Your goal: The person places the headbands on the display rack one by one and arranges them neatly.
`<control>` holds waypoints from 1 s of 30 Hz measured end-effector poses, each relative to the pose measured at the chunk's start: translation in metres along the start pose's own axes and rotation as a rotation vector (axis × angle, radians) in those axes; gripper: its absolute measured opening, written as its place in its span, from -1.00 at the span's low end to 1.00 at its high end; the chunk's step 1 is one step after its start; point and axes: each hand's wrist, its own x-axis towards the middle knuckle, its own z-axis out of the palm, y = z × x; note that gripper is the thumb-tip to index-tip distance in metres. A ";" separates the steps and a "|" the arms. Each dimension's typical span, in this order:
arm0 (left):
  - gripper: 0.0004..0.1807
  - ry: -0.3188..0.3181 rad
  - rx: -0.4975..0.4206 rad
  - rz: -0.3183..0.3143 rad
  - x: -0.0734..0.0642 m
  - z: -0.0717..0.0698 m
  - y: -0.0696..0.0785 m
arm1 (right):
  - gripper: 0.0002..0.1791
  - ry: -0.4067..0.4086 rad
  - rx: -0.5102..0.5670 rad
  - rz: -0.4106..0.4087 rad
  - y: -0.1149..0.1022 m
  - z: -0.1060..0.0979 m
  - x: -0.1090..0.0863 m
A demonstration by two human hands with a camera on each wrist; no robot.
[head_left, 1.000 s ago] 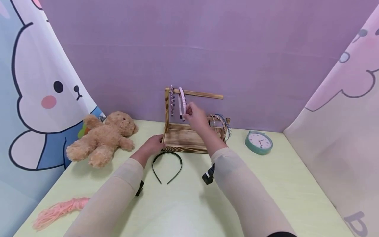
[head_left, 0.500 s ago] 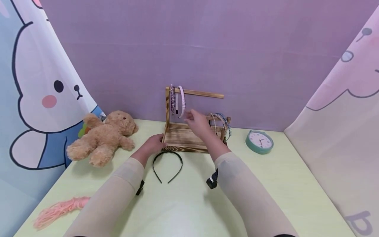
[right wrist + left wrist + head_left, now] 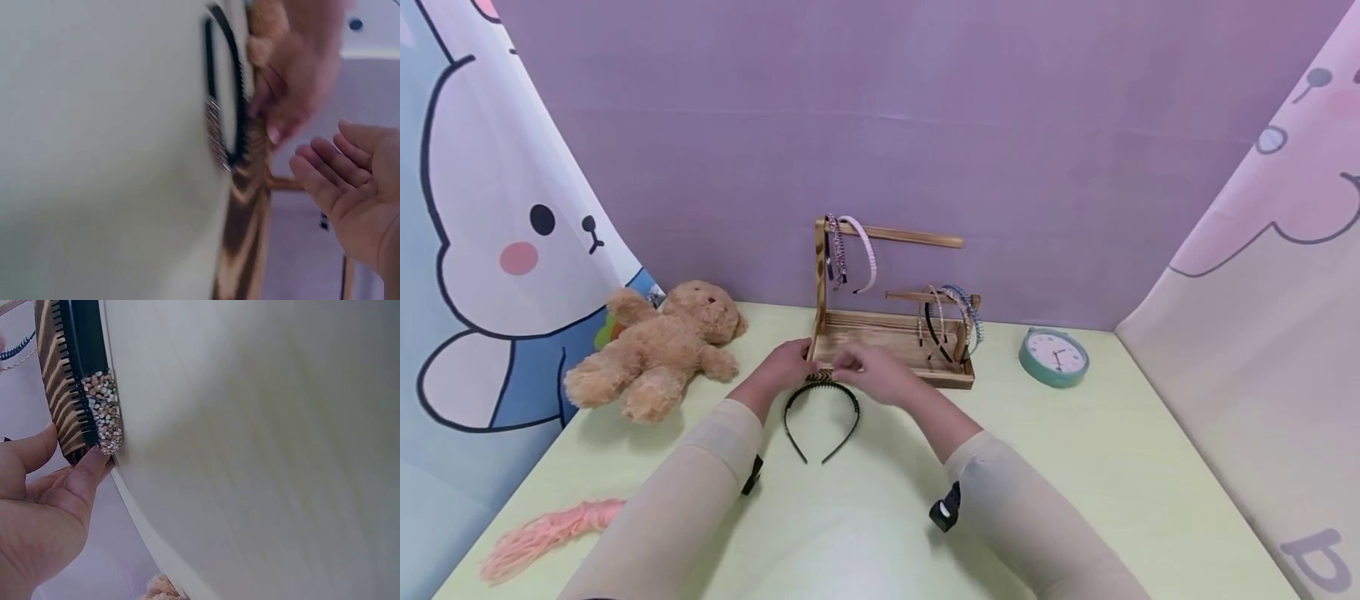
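My left hand [image 3: 786, 364] grips the front left corner of a wooden headband rack [image 3: 891, 343], thumb and fingers on either side of the wood in the left wrist view. Just in front of the rack, a black toothed headband [image 3: 822, 425] lies on the table; one side bears sparkly beads [image 3: 103, 412]. Over the rack's front edge hovers my right hand [image 3: 876, 372], fingers loosely bent and holding nothing, apart from the black headband. A pale pink headband [image 3: 867, 250] and a glittery beaded one [image 3: 837, 250] hang on the upper bar.
Several headbands [image 3: 962, 312] hang on the rack's lower right bar. A brown teddy bear [image 3: 658, 354] lies to the left and a green clock [image 3: 1054, 357] to the right. Pink yarn [image 3: 553, 533] lies at the table's front left.
My right hand has let go of the pink headband, now hanging on the upper bar, and has come down and left toward the black headband. My left hand stays on the rack.
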 end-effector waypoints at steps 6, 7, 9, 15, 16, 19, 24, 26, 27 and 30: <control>-0.37 0.003 0.011 0.013 0.001 0.001 0.001 | -0.75 -0.165 -0.011 -0.017 0.001 0.028 -0.007; -0.38 0.002 0.004 0.015 0.002 0.001 0.001 | -0.76 -0.180 -0.030 -0.009 0.002 0.029 -0.009; -0.38 0.000 -0.007 0.020 0.002 0.002 0.000 | -0.78 -0.197 -0.115 0.020 0.003 0.028 -0.012; -0.36 0.001 0.007 0.033 0.004 0.001 -0.002 | -0.54 -0.236 -0.392 0.197 -0.003 0.024 -0.022; -0.37 0.006 0.013 0.038 0.005 0.001 -0.002 | -0.51 -0.254 -0.398 0.224 -0.005 0.025 -0.024; -0.39 0.007 0.019 0.040 0.005 0.001 -0.002 | -0.47 -0.309 -0.390 0.306 -0.013 0.029 -0.031; -0.38 0.000 0.022 0.036 0.003 0.002 0.000 | -0.29 -0.341 -0.454 0.382 -0.019 0.033 -0.039; -0.37 0.002 0.021 0.031 0.003 0.002 0.000 | -0.27 -0.352 -0.456 0.380 -0.020 0.033 -0.041; -0.37 0.004 0.021 0.028 0.003 0.002 0.000 | -0.27 -0.359 -0.453 0.373 -0.019 0.032 -0.042; -0.36 0.004 0.021 0.028 0.004 0.001 0.000 | -0.32 -0.372 -0.435 0.360 -0.017 0.032 -0.043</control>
